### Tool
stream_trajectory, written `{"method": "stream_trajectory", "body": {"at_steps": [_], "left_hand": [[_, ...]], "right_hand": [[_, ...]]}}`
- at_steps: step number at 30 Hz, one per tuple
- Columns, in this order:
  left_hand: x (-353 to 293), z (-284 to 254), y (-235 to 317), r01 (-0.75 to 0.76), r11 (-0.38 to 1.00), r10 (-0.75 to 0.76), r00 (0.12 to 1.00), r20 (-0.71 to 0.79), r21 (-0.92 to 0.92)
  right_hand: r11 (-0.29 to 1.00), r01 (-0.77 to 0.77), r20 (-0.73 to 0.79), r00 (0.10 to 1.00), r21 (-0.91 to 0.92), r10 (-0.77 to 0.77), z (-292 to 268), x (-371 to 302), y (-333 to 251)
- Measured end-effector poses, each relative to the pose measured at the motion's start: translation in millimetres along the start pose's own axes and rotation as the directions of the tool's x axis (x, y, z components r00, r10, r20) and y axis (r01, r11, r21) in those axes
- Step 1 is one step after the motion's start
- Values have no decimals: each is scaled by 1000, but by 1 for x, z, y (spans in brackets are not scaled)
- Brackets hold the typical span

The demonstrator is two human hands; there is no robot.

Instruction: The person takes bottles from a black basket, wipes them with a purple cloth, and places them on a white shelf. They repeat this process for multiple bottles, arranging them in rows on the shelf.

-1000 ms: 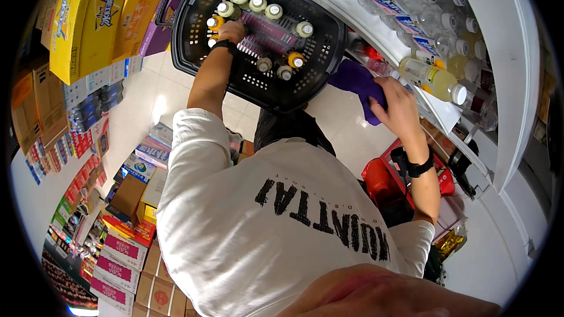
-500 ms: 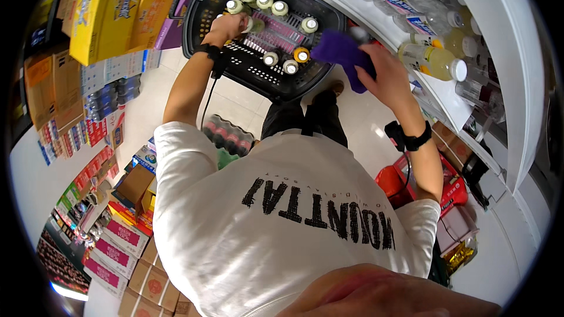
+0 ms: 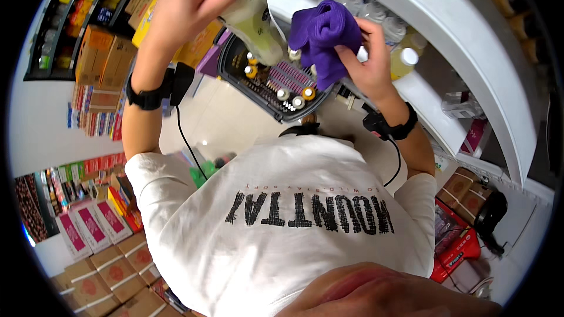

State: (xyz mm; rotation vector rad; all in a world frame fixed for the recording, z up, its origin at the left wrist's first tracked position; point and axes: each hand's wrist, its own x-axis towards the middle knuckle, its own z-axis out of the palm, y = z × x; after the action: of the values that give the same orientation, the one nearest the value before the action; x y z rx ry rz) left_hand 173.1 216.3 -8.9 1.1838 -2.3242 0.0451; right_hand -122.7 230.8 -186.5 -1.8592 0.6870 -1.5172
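My left hand (image 3: pixel 187 9) is closed round the white-capped top of a clear bottle (image 3: pixel 254 26) of pale green drink. The bottle is tilted, its base toward the middle, raised above a black basket (image 3: pixel 247 89). A bunched purple cloth (image 3: pixel 325 35) is gripped in my right hand (image 3: pixel 371 64), close to the bottle's base but apart from it. Inside the basket, white-capped bottles (image 3: pixel 298 102) and orange-capped bottles (image 3: pixel 308 93) stand upright. The raised bottle and cloth hide part of the basket.
A curved white shelf (image 3: pixel 432 105) with clear bottles and a yellowish bottle (image 3: pixel 404 61) runs along the right. Brown cartons (image 3: pixel 97 53) and a dark display rack (image 3: pixel 61 29) are on the left. Stacked boxes (image 3: pixel 114 261) stand at the lower left.
My left hand has lifted a bottle out of the basket, up and toward me. My right hand has brought the purple cloth up and left, nearer the bottle.
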Motion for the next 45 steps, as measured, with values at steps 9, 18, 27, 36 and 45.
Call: {"method": "stream_trajectory", "body": {"at_steps": [9,18,27,36,45], "left_hand": [[91,9,161,-333,879,277,939,-205,-341],[151,24,228,-482,663,403,875,-270,-572],[268,62,230,-604,686,588,789,-180,-406],[332,60,224,-643,740,665,742,79,-197],[312,59,221,-336,939,343,920,188,-67]], "right_hand": [[764,554,-167,762,-330,-625,-56,22,-90],[285,347,-34,582,-893,-813,-111,17,-148],[144,128,64,922,-981,-382,-202,-58,-142],[277,-205,-290,903,-939,-316,-304,-51,-142],[490,-313,-429,892,-814,-142,-306,-52,-137]]}}
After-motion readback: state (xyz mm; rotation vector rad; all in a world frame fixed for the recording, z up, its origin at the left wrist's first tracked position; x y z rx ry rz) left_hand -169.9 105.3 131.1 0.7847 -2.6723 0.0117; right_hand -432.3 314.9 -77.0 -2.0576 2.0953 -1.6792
